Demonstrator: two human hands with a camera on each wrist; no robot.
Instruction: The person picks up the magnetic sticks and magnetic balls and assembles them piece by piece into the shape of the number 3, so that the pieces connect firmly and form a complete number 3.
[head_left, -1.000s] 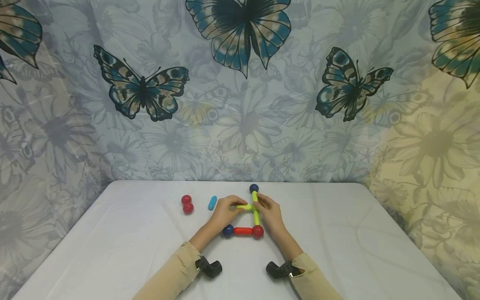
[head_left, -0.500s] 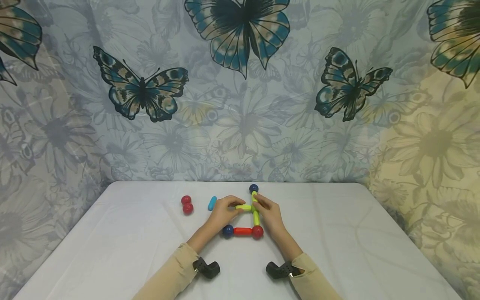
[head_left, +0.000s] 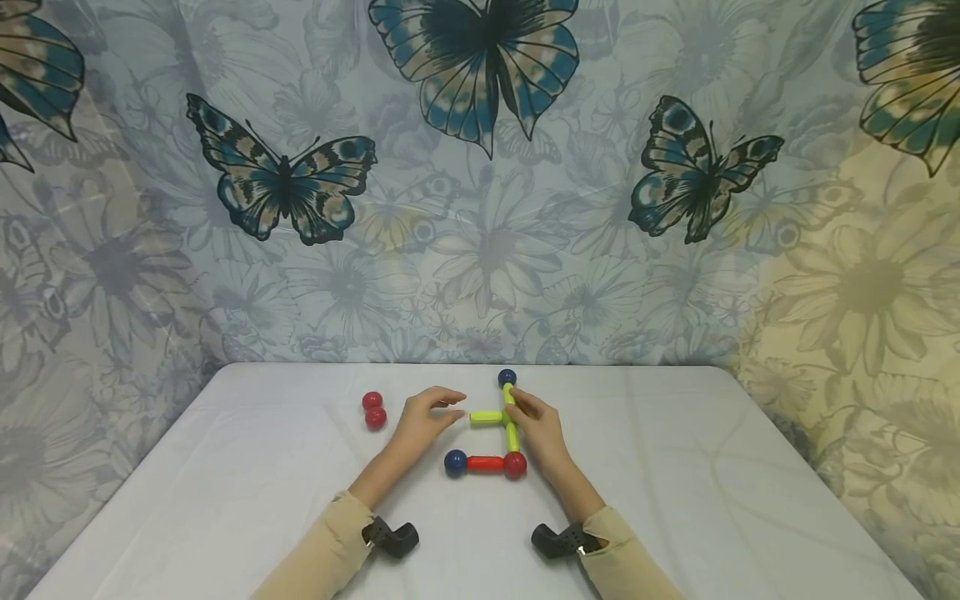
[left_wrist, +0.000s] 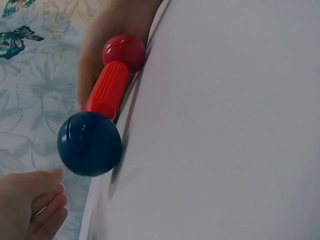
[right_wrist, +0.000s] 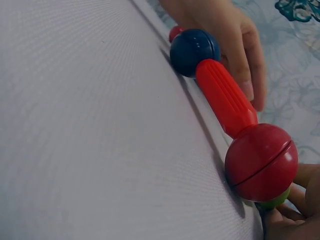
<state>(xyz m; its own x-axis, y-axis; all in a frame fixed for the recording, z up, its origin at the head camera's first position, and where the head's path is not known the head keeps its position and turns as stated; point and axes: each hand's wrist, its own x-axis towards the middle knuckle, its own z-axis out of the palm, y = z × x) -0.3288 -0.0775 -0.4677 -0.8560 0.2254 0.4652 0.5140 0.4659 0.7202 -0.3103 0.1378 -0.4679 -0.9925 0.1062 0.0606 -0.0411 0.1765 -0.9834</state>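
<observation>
In the head view a magnetic-stick figure lies on the table. Its red rod point(head_left: 486, 462) joins a blue ball point(head_left: 456, 463) to a red ball point(head_left: 515, 464). Yellow-green rods point(head_left: 512, 437) run from the red ball to a far blue ball point(head_left: 507, 377), and another yellow-green rod point(head_left: 486, 417) juts left from their middle. My right hand point(head_left: 542, 427) pinches the upper yellow-green rod with its fingertips. To the left, my left hand point(head_left: 420, 422) holds nothing, thumb and fingers parted, just off the jutting rod's free end. The left wrist view shows the near blue ball point(left_wrist: 90, 144) beside the left fingertips.
Two loose red balls point(head_left: 374, 410) touch each other left of the left hand. A white cloth covers the table point(head_left: 225, 500). Behind its far edge hangs a butterfly-print curtain point(head_left: 495, 275). Each wrist wears a black camera point(head_left: 392, 538).
My left hand has let go of the jutting yellow-green rod and moved left. The blue rod seen earlier is now hidden, apparently behind that hand. The right hand stays in place.
</observation>
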